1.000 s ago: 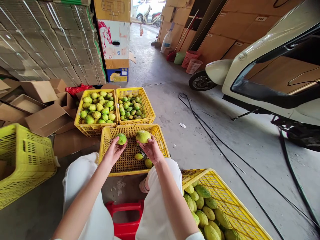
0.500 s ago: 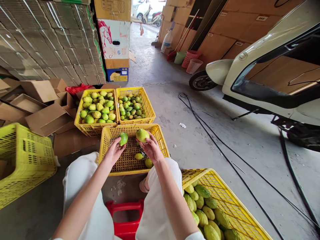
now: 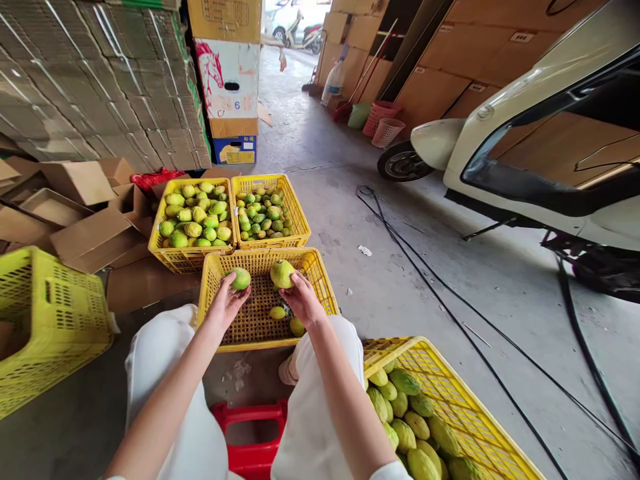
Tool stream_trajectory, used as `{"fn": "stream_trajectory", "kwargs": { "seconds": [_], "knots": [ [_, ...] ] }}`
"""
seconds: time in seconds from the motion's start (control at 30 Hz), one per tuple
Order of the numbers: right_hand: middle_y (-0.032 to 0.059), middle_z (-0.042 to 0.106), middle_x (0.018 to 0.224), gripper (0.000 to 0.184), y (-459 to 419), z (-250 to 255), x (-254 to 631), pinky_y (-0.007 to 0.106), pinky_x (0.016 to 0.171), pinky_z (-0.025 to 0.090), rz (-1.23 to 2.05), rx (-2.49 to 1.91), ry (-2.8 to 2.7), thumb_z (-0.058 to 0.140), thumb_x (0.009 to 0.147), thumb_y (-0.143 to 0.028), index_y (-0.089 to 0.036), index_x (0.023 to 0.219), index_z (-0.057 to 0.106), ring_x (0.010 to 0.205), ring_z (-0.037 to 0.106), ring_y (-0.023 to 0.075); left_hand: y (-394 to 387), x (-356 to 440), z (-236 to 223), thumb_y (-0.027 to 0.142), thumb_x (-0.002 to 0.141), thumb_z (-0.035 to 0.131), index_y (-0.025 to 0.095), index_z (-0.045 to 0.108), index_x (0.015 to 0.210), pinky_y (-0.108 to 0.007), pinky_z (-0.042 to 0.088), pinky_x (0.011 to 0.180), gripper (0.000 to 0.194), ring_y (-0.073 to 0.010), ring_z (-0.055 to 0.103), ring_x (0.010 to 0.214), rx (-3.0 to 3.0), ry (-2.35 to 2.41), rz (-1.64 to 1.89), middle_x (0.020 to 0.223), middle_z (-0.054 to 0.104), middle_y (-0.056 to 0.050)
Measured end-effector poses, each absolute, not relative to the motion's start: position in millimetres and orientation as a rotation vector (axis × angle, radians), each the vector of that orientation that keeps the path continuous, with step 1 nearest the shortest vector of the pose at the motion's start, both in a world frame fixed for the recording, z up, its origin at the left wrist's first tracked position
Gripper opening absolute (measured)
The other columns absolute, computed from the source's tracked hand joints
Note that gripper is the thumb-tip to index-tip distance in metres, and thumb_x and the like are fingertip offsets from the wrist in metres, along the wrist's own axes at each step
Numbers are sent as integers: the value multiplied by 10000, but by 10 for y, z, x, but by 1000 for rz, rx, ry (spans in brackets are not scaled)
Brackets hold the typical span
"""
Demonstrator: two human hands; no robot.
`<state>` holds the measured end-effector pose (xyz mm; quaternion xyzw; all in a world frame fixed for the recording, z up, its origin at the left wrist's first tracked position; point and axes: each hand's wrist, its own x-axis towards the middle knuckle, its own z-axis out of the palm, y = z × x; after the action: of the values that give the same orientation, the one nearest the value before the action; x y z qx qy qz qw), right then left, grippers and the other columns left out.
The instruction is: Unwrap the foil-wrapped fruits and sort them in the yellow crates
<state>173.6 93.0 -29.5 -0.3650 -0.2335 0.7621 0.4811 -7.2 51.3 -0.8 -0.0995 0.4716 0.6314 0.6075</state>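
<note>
My left hand grips a green fruit, roundish with a paler yellowish side, between thumb and fingers. In my right hand is a larger yellow-green fruit, lemon-like in look; the exact kind is unclear. Both are held up over a yellow plastic crate between my knees. On that crate's perforated floor lie a small yellow fruit and another yellow fruit, partly behind my right wrist. Some crumpled clear wrapping beside them is mostly covered by my right hand.
Behind stand a crate of larger fruit and a crate of smaller green fruit. A tilted crate of elongated fruit lies at my right. Left are a yellow-green crate and cardboard boxes. Black cables cross the floor near a scooter.
Both fruits have been turned in my fingers. The left one has shifted slightly left and shows a paler side; the right one has tipped more upright. The crates have not moved.
</note>
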Motion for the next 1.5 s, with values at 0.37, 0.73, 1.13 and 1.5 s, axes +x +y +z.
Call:
{"fn": "stream_trajectory", "kwargs": {
  "seconds": [0.37, 0.73, 1.13, 1.5],
  "knots": [
    [-47, 720, 939, 534, 926, -281, 1728, 301, 813, 561, 1863, -832, -549, 955, 598, -361, -301, 1001, 609, 807, 713, 149, 514, -75, -79, 97, 945, 601, 123, 648, 992, -243, 627, 705, 71, -157, 714, 786, -130, 1108, 1448, 897, 735, -106],
    [-67, 690, 809, 493, 954, -327, 1736, 294, 767, 593, 1779, -905, -469, 951, 594, -337, -281, 975, 643, 638, 630, 101, 512, -64, 24, 133, 982, 540, 107, 641, 1028, -240, 600, 641, 115, -193, 737, 799, -153, 1054, 1407, 934, 745, -139],
    [-38, 742, 991, 471, 921, -310, 1725, 383, 971, 561, 1886, -848, -531, 924, 619, -321, -285, 947, 588, 928, 740, 189, 531, -85, 2, 294, 1011, 576, 127, 642, 921, -232, 571, 592, 201, -141, 637, 649, -259, 1063, 1445, 760, 668, -74],
    [-34, 736, 1001, 495, 921, -278, 1748, 364, 926, 582, 1909, -861, -569, 915, 629, -455, -297, 984, 608, 889, 718, 181, 521, -79, -103, 132, 926, 674, 178, 663, 952, -204, 603, 700, 54, -124, 703, 754, -265, 1078, 1527, 853, 729, -45]
  ]
}}
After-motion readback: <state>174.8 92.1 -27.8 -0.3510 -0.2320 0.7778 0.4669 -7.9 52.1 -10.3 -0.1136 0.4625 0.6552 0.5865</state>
